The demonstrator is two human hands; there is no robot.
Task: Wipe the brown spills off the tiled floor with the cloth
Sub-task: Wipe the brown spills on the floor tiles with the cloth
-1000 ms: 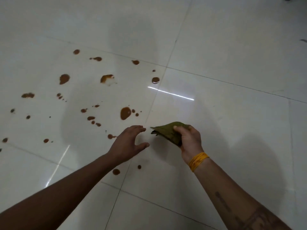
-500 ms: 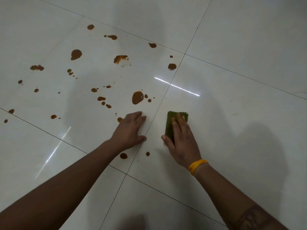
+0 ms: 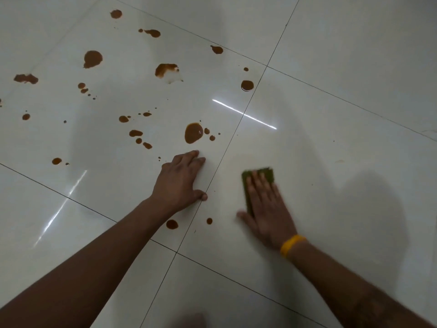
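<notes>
A folded olive-green cloth [image 3: 268, 173] lies flat on the glossy white tiled floor [image 3: 331, 91]. My right hand [image 3: 267, 209] presses on it with straight fingers and covers most of it. My left hand [image 3: 181, 181] rests flat on the tile to the left of a grout line, fingers straight. Brown spills spread over the left tile: a large drop [image 3: 193, 133] just beyond my left fingertips, a smeared patch [image 3: 165, 69] farther off, and two small drops [image 3: 172, 224] near my left wrist.
Dark grout lines [image 3: 227, 147] cross the floor between the hands. Several more brown drops [image 3: 92, 58] dot the far left tile. The tile under and to the right of the cloth shows only light reflections and a shadow [image 3: 373, 209].
My right hand brought the cloth down from the air, flattened it on the floor and now slides it to the right. My left hand went from raised to resting flat on the tile.
</notes>
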